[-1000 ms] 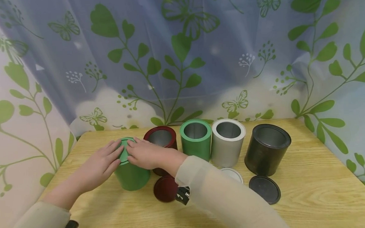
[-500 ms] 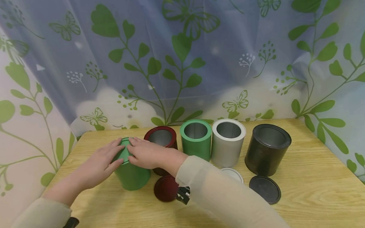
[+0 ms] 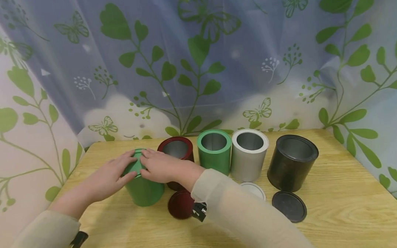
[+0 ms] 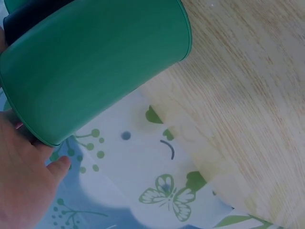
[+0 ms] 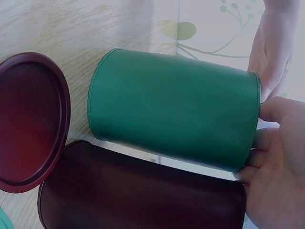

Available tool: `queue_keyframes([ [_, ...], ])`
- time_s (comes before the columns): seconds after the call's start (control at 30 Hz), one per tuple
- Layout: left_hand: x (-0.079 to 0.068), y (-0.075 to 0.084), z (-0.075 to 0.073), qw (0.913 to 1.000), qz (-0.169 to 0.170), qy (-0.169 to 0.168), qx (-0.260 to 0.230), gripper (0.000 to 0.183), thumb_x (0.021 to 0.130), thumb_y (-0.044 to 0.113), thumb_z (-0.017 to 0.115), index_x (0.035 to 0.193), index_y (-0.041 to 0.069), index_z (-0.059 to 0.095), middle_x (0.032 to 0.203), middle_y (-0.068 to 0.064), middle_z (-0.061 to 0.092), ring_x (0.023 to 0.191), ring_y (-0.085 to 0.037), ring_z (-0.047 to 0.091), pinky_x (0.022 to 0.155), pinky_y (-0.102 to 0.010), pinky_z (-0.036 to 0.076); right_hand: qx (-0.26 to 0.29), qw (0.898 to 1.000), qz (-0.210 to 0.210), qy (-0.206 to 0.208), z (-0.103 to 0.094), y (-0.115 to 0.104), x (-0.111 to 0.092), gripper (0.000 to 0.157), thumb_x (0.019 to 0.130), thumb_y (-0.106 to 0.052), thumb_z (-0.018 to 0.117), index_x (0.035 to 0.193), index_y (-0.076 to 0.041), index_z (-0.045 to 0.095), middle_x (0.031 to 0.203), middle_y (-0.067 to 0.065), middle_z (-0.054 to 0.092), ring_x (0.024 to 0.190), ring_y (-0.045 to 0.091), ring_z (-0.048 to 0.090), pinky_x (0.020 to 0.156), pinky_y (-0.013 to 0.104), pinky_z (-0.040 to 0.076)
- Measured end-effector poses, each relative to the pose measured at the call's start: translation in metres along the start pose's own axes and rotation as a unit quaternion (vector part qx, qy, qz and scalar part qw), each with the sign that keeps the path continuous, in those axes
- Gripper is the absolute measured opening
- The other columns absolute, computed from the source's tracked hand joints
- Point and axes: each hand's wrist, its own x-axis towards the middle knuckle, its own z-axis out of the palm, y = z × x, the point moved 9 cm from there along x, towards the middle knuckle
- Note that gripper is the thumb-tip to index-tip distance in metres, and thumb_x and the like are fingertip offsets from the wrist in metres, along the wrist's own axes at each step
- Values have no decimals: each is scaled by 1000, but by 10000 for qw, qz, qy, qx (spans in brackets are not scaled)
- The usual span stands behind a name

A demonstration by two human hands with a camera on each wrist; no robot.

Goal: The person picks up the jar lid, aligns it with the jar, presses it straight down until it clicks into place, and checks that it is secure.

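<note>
Left hand (image 3: pixel 107 177), right hand (image 3: pixel 163 165): fingers straight, resting atop lidded green can (image 3: pixel 145 190). Beside it on table (image 3: pixel 351 202), 4 open cans (image 3: pixel 215 161); red lid (image 3: pixel 180 205), white lid (image 3: pixel 255 190), black lid (image 3: pixel 289 206).

Since a second ago, the left hand (image 3: pixel 109 176) has edged slightly rightward at the green lid (image 3: pixel 137 167).

Three Views Share One Green Cylindrical Can (image 3: pixel 145 192)

The head view looks forward and down over the pale wood-grained table (image 3: pixel 341 191), seeing widest. Both wrist views face the can's side closely, turned so it appears to lie sideways. Head and left wrist views share the butterfly-printed fabric backdrop (image 4: pixel 164 186); head and right wrist, the dark-red round lid (image 5: pixel 31 121).
</note>
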Motion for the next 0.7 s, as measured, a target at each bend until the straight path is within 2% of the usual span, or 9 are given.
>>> queue_keyframes([
  [0.2, -1, -1, -2, 9997, 2, -71, -245, 65, 97, 46, 41, 144, 2, 32, 151, -22, 18, 133, -45, 22, 101, -62, 23, 0, 10000, 36, -41, 2, 1, 2, 57, 102, -39, 29, 150, -12, 16, 156, 4, 5, 141, 14, 1, 112, 25, 7],
  [0.3, 0, -2, -4, 9980, 4, -229, -590, 70, 96, 46, 44, 146, 1, 25, 148, -21, 27, 133, -44, 23, 101, -61, 25, -8, 9999, 63, -104, 3, 1, 3, 58, 101, -41, 28, 150, -12, 14, 156, 4, 3, 141, 13, 0, 112, 25, 7],
  [0.4, 1, -3, -5, 9948, -74, -457, -908, 77, 94, 48, 47, 148, 2, 18, 143, -19, 37, 130, -42, 32, 99, -58, 31, 10, 9998, 79, -194, 3, 1, 4, 59, 101, -42, 28, 150, -13, 14, 156, 3, 2, 141, 13, -1, 112, 26, 7],
  [0.53, 3, 0, -10, 9935, -86, -674, -918, 80, 92, 49, 50, 148, 0, 18, 138, -19, 44, 122, -42, 43, 94, -56, 37, 42, 9995, 98, -281, 3, 2, 4, 59, 101, -42, 29, 150, -13, 14, 156, 3, 2, 141, 14, -1, 112, 27, 7],
  [0.7, 7, 2, -12, 9932, -139, -842, -797, 83, 91, 51, 52, 147, -1, 21, 136, -19, 46, 119, -39, 47, 92, -55, 40, 4, 9994, 154, -318, 3, 4, 4, 59, 101, -43, 29, 150, -14, 14, 156, 3, 2, 141, 14, -1, 112, 27, 7],
])
